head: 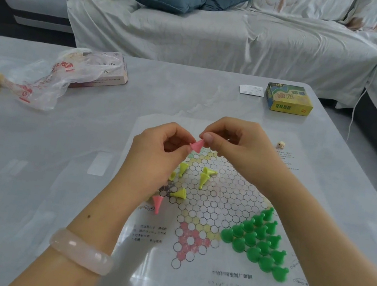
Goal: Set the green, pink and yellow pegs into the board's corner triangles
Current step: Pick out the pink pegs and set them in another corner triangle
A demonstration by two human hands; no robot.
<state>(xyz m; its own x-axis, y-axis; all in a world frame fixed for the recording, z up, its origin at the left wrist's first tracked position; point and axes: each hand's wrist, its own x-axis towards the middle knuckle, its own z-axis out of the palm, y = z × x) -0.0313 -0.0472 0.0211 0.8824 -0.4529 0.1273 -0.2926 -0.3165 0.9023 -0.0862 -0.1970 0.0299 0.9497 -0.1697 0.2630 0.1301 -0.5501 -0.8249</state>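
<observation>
On the pale grey worktop (77, 174), a yellow and green cardboard box (289, 99) sits closed at the far right; its contents are hidden. Your left hand (155, 157) and right hand (235, 140) meet above the paper star-shaped game board (212, 201), fingers curled, pinching one small pink plastic cone peg (196, 144) between them. Green plastic pegs (259, 242) stand filling the board's near right triangle. Yellow cone pegs (205, 175) lie tipped near the centre, another pink peg (157, 203) beside your left wrist.
</observation>
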